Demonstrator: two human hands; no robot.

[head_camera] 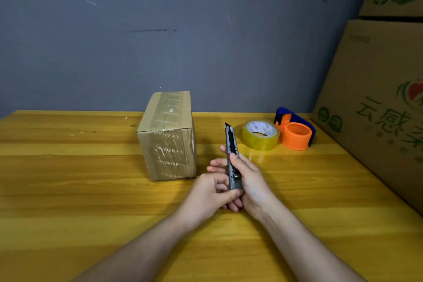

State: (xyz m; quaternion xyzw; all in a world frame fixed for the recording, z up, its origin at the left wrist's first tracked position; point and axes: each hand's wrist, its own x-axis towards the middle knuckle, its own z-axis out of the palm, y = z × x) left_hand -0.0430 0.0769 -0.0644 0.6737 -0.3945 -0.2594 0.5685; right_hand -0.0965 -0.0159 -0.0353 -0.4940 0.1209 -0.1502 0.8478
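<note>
**Grey utility knife held in both hands at mid-frame**

Dark grey and slim, the utility knife (pixel 230 139) stands nearly upright just right of the frame's centre. Its short black blade tip shows at the top end. The right hand (pixel 250 178) has its grip clamped round the knife's body, with the thumb lying along the slider track. The left hand (pixel 211 190) has its grip closed on the lower end, thumb pressed at the butt and fingers curled behind.

Both hands hover over the yellow wooden surface (pixel 68 190). A taped cardboard box (pixel 168 137) sits just left of the knife, apart from it. Toward the right lie a roll of clear tape (pixel 261 137) and, touching it, an orange tape dispenser (pixel 297 136). Printed cartons (pixel 375 98) are stacked along the right edge.
</note>
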